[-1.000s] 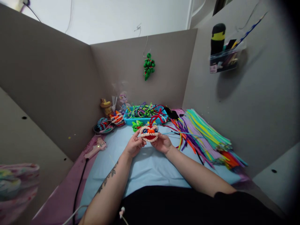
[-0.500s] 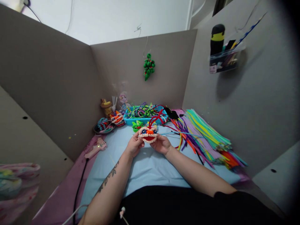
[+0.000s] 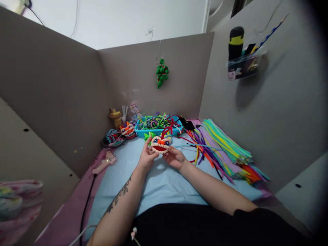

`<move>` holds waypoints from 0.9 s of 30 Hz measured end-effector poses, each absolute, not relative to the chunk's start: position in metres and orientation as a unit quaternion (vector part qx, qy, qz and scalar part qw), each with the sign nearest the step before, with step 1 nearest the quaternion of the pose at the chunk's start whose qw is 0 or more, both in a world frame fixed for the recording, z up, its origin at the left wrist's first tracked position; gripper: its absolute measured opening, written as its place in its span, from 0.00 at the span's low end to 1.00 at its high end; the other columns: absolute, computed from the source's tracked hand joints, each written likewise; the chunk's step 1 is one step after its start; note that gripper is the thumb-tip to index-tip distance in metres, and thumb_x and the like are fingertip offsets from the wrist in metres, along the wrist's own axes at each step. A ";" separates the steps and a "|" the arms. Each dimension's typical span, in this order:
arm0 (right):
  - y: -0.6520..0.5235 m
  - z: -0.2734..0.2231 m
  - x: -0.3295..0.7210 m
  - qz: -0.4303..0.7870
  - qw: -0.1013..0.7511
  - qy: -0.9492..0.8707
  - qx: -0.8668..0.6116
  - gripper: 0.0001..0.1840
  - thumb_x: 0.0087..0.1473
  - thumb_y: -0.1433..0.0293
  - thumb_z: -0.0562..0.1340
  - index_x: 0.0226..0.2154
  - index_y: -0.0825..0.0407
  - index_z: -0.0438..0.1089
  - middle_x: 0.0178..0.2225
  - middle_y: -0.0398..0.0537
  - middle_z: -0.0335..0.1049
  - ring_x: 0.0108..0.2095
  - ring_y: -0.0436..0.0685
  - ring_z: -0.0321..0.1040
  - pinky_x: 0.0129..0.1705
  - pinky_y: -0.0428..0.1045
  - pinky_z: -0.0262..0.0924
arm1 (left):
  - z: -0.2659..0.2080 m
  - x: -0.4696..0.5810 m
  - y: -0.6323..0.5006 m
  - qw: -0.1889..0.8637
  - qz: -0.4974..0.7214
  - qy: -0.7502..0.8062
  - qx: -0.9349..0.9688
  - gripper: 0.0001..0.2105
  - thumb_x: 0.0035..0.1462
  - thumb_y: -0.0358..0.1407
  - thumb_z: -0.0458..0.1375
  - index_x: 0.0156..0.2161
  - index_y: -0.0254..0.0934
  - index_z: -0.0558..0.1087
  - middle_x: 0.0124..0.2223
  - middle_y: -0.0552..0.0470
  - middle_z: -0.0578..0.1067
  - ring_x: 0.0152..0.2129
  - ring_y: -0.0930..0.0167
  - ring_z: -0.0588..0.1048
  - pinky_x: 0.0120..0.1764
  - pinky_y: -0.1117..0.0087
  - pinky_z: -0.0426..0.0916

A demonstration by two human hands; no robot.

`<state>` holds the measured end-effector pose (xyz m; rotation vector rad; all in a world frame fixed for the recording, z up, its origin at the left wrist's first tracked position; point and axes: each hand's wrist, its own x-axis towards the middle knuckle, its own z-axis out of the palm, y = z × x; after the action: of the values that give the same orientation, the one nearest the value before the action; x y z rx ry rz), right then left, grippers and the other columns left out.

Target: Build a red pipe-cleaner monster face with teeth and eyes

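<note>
Between my two hands is a lion-dance head made of pipe cleaners [image 3: 161, 145], cream with blue eyes, an orange nose and a red mouth. Red pipe cleaners [image 3: 167, 129] stick up from its top. My left hand [image 3: 148, 155] grips its left side, fingers behind and thumb in front. The fingers of my right hand [image 3: 175, 158] pinch its lower right edge. Just behind it, partly covered, is a green pipe-cleaner head [image 3: 149, 136]. A light blue pipe cleaner [image 3: 194, 145] runs rightward from near the held head.
A blue tray [image 3: 143, 132] of tangled pipe cleaners stands at the back. Bundles of coloured pipe cleaners [image 3: 222, 143] lie at right. A pink glue gun [image 3: 104, 163] with a black cord rests at left, near a dark bowl [image 3: 114, 144] and an orange-and-white head [image 3: 128, 130]. Grey panels enclose the table.
The held head has tilted and shifted slightly left and up, its right side lower now. My left fingers have moved higher along its side, and it covers more of the green head.
</note>
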<state>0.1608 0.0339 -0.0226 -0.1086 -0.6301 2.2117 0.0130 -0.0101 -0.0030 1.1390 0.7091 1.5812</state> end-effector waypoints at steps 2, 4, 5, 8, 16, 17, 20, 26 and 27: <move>0.033 -0.022 0.161 0.875 0.410 -0.254 -0.042 0.08 0.46 0.74 0.65 0.33 0.52 0.68 0.25 0.40 0.71 0.22 0.45 0.63 0.27 0.43 0.64 | -0.003 0.014 -0.011 0.517 0.657 0.291 0.465 0.44 0.38 0.35 0.69 0.60 0.43 0.53 0.50 0.46 0.71 0.43 0.66 0.73 0.46 0.68 0.66; 0.033 -0.022 0.161 0.871 0.414 -0.262 -0.042 0.09 0.46 0.74 0.65 0.33 0.51 0.68 0.25 0.39 0.71 0.21 0.45 0.63 0.27 0.43 0.64 | -0.002 0.014 -0.012 0.527 0.660 0.285 0.453 0.42 0.39 0.35 0.69 0.59 0.43 0.54 0.48 0.46 0.72 0.42 0.67 0.73 0.46 0.67 0.65; 0.032 -0.021 0.161 0.869 0.415 -0.268 -0.042 0.09 0.46 0.74 0.66 0.33 0.50 0.68 0.25 0.39 0.71 0.21 0.45 0.63 0.27 0.43 0.64 | -0.002 0.015 -0.012 0.531 0.661 0.284 0.448 0.41 0.39 0.35 0.69 0.58 0.43 0.55 0.48 0.47 0.72 0.42 0.68 0.73 0.47 0.67 0.66; 0.031 -0.020 0.160 0.865 0.414 -0.282 -0.043 0.10 0.45 0.73 0.66 0.33 0.50 0.68 0.25 0.38 0.70 0.21 0.44 0.63 0.27 0.42 0.63 | -0.002 0.016 -0.012 0.532 0.666 0.285 0.439 0.40 0.39 0.36 0.69 0.57 0.43 0.56 0.48 0.46 0.72 0.42 0.67 0.73 0.46 0.66 0.66; 0.032 -0.020 0.159 0.868 0.419 -0.263 -0.054 0.10 0.44 0.74 0.67 0.33 0.51 0.68 0.26 0.38 0.71 0.21 0.45 0.63 0.27 0.42 0.63 | -0.003 0.015 -0.010 0.534 0.667 0.279 0.438 0.41 0.37 0.35 0.69 0.58 0.43 0.56 0.49 0.46 0.72 0.43 0.66 0.73 0.47 0.66 0.66; 0.032 -0.020 0.160 0.868 0.421 -0.260 -0.053 0.10 0.44 0.74 0.67 0.32 0.51 0.69 0.26 0.39 0.72 0.21 0.45 0.63 0.27 0.43 0.63 | -0.003 0.014 -0.010 0.538 0.664 0.275 0.440 0.42 0.37 0.35 0.70 0.58 0.44 0.55 0.50 0.46 0.71 0.44 0.66 0.73 0.47 0.66 0.65; 0.034 -0.021 0.161 0.866 0.426 -0.257 -0.053 0.09 0.45 0.74 0.66 0.32 0.51 0.69 0.25 0.39 0.72 0.21 0.45 0.63 0.27 0.42 0.63 | -0.003 0.013 -0.011 0.551 0.653 0.266 0.446 0.46 0.35 0.34 0.70 0.60 0.45 0.53 0.52 0.45 0.70 0.45 0.66 0.72 0.47 0.67 0.65; 0.035 -0.023 0.162 0.862 0.426 -0.267 -0.061 0.09 0.46 0.73 0.65 0.34 0.50 0.68 0.29 0.40 0.74 0.26 0.48 0.69 0.29 0.44 0.65 | -0.005 0.012 -0.010 0.548 0.658 0.268 0.441 0.42 0.36 0.32 0.70 0.58 0.43 0.56 0.51 0.46 0.70 0.42 0.68 0.73 0.44 0.70 0.66; 0.035 -0.023 0.162 0.862 0.429 -0.264 -0.061 0.11 0.45 0.74 0.65 0.34 0.50 0.68 0.31 0.41 0.74 0.28 0.49 0.70 0.29 0.44 0.65 | -0.005 0.012 -0.009 0.544 0.661 0.271 0.441 0.41 0.36 0.31 0.70 0.57 0.43 0.57 0.50 0.47 0.71 0.41 0.69 0.73 0.43 0.70 0.66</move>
<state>0.1620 0.0350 -0.0232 -0.1533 -0.6600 2.1505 0.0117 -0.0094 -0.0053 1.0465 0.6441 1.5680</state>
